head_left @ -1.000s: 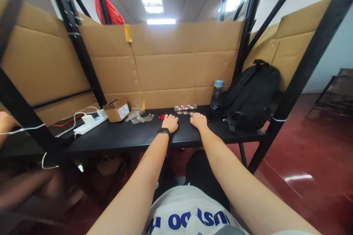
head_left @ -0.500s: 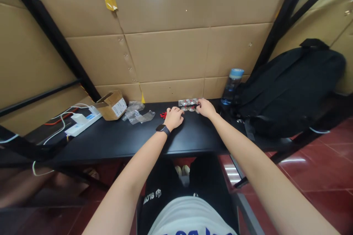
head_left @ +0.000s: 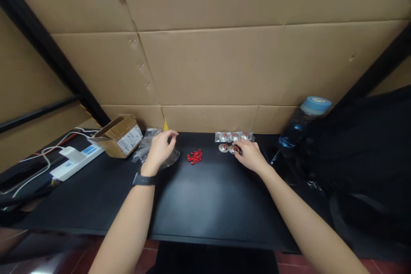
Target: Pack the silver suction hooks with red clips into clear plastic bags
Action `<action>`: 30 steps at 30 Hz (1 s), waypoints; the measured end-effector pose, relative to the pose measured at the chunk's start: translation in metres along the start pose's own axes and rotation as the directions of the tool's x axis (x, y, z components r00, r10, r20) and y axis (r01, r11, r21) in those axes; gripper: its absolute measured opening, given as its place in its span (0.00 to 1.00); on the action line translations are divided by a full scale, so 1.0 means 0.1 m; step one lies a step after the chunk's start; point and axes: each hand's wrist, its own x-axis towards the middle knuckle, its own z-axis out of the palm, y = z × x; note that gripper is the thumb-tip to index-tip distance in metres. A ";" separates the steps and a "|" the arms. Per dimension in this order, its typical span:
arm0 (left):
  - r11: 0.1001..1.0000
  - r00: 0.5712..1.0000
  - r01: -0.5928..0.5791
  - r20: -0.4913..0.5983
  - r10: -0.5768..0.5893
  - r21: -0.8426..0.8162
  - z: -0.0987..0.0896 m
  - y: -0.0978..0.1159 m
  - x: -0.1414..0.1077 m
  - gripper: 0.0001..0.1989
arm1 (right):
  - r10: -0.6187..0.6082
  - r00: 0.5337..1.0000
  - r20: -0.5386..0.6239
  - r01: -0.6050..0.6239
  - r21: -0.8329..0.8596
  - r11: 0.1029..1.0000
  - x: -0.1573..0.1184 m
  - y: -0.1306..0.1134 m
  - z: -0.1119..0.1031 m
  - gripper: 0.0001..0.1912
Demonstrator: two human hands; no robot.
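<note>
My left hand (head_left: 162,147) hovers over crumpled clear plastic bags (head_left: 168,160), fingers bent and the thumb apart from the forefinger, with nothing visible between them. To its right, a small pile of red cord loops (head_left: 195,156) lies on the black table (head_left: 199,201). With thumb and fingers, my right hand (head_left: 249,155) grips the edge of a small domed metal cymbal (head_left: 233,149) with a red cord at its centre. Another such cymbal (head_left: 223,148) lies just left of it. Behind them is a clear packet (head_left: 226,137) with several more of these discs.
An open cardboard box (head_left: 120,137) and a white power strip (head_left: 77,162) with cables are on the left. A blue-lidded bottle (head_left: 302,122) and a black backpack (head_left: 362,162) stand at the right. A cardboard wall (head_left: 205,68) closes off the back.
My left hand has moved left from beside the red cords to above the plastic bags. My right hand has come onto a cymbal in the front row. The view has shifted closer to the table.
</note>
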 end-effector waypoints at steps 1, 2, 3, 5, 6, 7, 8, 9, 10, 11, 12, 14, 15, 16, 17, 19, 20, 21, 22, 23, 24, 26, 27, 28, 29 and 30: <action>1.000 1.000 -0.013 0.007 0.013 0.004 0.03 0.00 -0.05 0.12 | -0.013 1.000 -0.007 0.012 -0.015 1.000 -0.03 -0.01 0.02 0.16; 0.999 0.998 -0.039 0.039 0.039 0.002 0.07 0.03 -0.09 0.12 | -0.023 1.000 -0.007 0.023 -0.028 0.999 -0.06 -0.01 0.03 0.17; 0.998 0.995 -0.067 0.073 0.067 -0.006 0.12 0.08 -0.12 0.11 | -0.035 0.999 0.001 0.035 -0.039 0.999 -0.08 -0.01 0.05 0.18; 0.994 0.987 -0.106 0.118 0.107 -0.020 0.22 0.26 -0.17 0.12 | -0.049 0.999 0.021 0.051 -0.059 0.997 -0.11 -0.02 0.08 0.21; 0.991 0.980 -0.130 0.144 0.134 -0.032 0.27 0.37 -0.19 0.12 | -0.056 0.998 0.029 0.058 -0.069 0.996 -0.12 -0.04 0.09 0.23; 0.985 0.969 -0.161 0.178 0.168 -0.057 0.31 0.48 -0.21 0.12 | -0.063 0.997 0.034 0.066 -0.078 0.995 -0.11 -0.06 0.11 0.24; 0.976 0.955 -0.197 0.207 0.213 -0.096 0.34 0.60 -0.24 0.11 | -0.076 0.996 0.040 0.079 -0.086 0.993 -0.10 -0.09 0.12 0.25; 0.964 0.938 -0.227 0.235 0.254 -0.136 0.37 0.70 -0.27 0.12 | -0.091 0.995 0.044 0.095 -0.091 0.991 -0.08 -0.12 0.13 0.25; 0.953 0.924 -0.249 0.253 0.287 -0.172 0.40 0.80 -0.30 0.11 | -0.109 0.993 0.049 0.113 -0.093 0.989 -0.06 -0.15 0.14 0.25; 0.944 0.912 -0.263 0.269 0.311 -0.201 0.42 0.87 -0.33 0.11 | -0.124 0.991 0.055 0.128 -0.093 0.987 -0.04 -0.19 0.16 0.24; 0.935 0.899 -0.275 0.285 0.333 -0.226 0.43 0.94 -0.36 0.11 | -0.134 0.989 0.060 0.139 -0.090 0.986 -0.03 -0.22 0.16 0.24; 0.924 0.885 -0.286 0.300 0.356 -0.254 0.47 1.01 -0.41 0.11 | -0.139 0.988 0.063 0.144 -0.072 0.987 -0.02 -0.27 0.17 0.22; 0.921 0.882 -0.290 0.301 0.362 -0.259 0.48 1.03 -0.42 0.11 | -0.140 0.988 0.062 0.144 -0.055 0.988 -0.03 -0.29 0.16 0.22; 0.921 0.883 -0.291 0.297 0.363 -0.260 0.49 1.04 -0.43 0.11 | -0.145 0.987 0.062 0.147 -0.030 0.989 -0.04 -0.31 0.14 0.22; 0.921 0.885 -0.292 0.292 0.363 -0.258 0.50 1.04 -0.43 0.11 | -0.159 0.985 0.066 0.159 0.003 0.987 -0.06 -0.33 0.12 0.22; 0.923 0.890 -0.293 0.281 0.359 -0.250 0.51 1.04 -0.43 0.11 | -0.212 0.973 0.086 0.205 0.088 0.975 -0.11 -0.37 0.05 0.21; 0.925 0.892 -0.292 0.279 0.356 -0.245 0.51 1.04 -0.43 0.11 | -0.245 0.965 0.097 0.232 0.128 0.964 -0.13 -0.38 0.02 0.20; 0.926 0.892 -0.292 0.281 0.355 -0.241 0.51 1.04 -0.43 0.12 | -0.270 0.957 0.103 0.253 0.155 0.955 -0.15 -0.38 0.00 0.19; 0.926 0.889 -0.296 0.286 0.357 -0.236 0.51 1.04 -0.43 0.12 | -0.276 0.956 0.100 0.258 0.163 0.952 -0.16 -0.38 -0.01 0.18; 0.924 0.884 -0.304 0.294 0.364 -0.230 0.52 1.04 -0.43 0.13 | -0.258 0.962 0.085 0.243 0.148 0.958 -0.17 -0.37 -0.01 0.18; 0.922 0.877 -0.317 0.301 0.375 -0.223 0.53 1.04 -0.43 0.15 | -0.215 0.975 0.058 0.208 0.114 0.971 -0.17 -0.35 0.00 0.18; 0.913 0.861 -0.352 0.313 0.402 -0.203 0.56 1.04 -0.45 0.18 | -0.100 0.995 -0.008 0.100 0.018 0.995 -0.15 -0.28 0.05 0.19; 0.909 0.854 -0.370 0.316 0.413 -0.190 0.58 1.04 -0.46 0.20 | -0.052 0.998 -0.031 0.051 -0.026 0.998 -0.14 -0.25 0.08 0.19; 0.906 0.848 -0.385 0.320 0.422 -0.176 0.60 1.03 -0.46 0.20 | -0.018 0.999 -0.040 0.016 -0.061 0.998 -0.13 -0.21 0.10 0.19; 0.903 0.843 -0.397 0.325 0.429 -0.161 0.62 1.03 -0.47 0.19 | 0.003 0.999 -0.037 -0.006 -0.085 0.996 -0.11 -0.18 0.12 0.19; 0.901 0.839 -0.408 0.329 0.433 -0.145 0.63 1.02 -0.47 0.17 | 0.015 1.000 -0.027 -0.017 -0.100 0.995 -0.10 -0.16 0.13 0.18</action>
